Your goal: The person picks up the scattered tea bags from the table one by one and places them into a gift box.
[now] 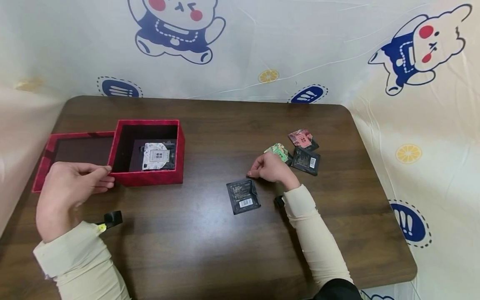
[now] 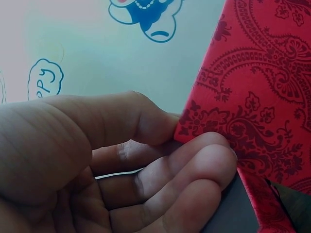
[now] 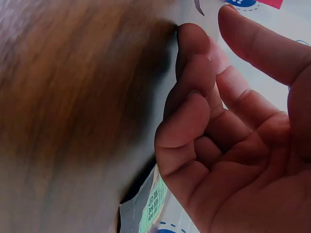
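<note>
A red patterned box [image 1: 147,178] stands on the left of the table with its inside facing up. A white-fronted sachet [image 1: 159,156] lies in it, overlapping something dark. My left hand [image 1: 76,183] holds the box at its front left corner, thumb and fingertips on either side of the corner in the left wrist view. Over the table, my right hand [image 1: 271,168] has loosely bent fingers and a thumb [image 3: 257,43] apart from them, with nothing between. Just in front of it lies a black sachet [image 1: 243,196] with a barcode. Behind it a green sachet [image 1: 278,151] is partly hidden.
To the right lie another black sachet [image 1: 305,161] and a pink-fronted one [image 1: 301,138]. The box's red-rimmed lid [image 1: 84,151] rests left of the box, against its side. A printed white sheet [image 1: 240,50] hangs behind the brown table [image 1: 210,258].
</note>
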{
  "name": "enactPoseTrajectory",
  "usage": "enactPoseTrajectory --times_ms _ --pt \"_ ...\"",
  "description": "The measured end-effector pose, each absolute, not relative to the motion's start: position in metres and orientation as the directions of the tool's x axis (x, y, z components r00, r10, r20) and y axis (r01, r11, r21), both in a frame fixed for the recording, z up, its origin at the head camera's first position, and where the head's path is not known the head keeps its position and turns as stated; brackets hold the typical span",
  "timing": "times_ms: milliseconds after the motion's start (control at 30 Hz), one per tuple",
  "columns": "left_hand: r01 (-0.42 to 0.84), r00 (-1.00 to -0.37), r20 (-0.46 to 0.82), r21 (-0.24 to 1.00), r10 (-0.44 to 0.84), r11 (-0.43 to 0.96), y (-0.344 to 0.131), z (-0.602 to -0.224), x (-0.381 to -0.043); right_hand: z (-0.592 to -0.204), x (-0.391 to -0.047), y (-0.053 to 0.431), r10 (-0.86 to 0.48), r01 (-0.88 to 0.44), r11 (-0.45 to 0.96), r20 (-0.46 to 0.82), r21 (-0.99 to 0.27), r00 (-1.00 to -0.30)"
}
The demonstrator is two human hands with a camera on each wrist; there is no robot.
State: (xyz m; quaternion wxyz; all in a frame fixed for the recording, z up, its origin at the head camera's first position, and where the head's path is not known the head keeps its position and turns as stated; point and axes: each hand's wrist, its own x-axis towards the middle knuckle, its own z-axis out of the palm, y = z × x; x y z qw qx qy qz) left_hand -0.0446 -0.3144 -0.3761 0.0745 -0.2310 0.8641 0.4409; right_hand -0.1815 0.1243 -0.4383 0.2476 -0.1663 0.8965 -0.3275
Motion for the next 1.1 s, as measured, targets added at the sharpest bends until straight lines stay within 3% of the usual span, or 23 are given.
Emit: enactPoseTrajectory --times_ms 567,933,1100 --pt "-0.454 -0.89 -0.331 0.719 -0.314 0.526 -0.318 -0.373 -0.043 -0.436 -0.183 0.123 -0.495 -0.09 0.725 -0.426 -0.682 -0.757" --pt "-0.461 -0.887 -0.348 0.723 -0.304 0.515 -0.321 -0.372 -0.043 -0.427 -0.192 0.128 -0.512 -0.019 0.646 -0.414 -0.763 -0.753" --pt "-0.458 -0.888 -0.342 0.728 -0.308 0.511 -0.32 -0.373 -0.042 -0.398 -0.2 0.134 -0.489 0.014 0.543 -0.33 -0.84 -0.808"
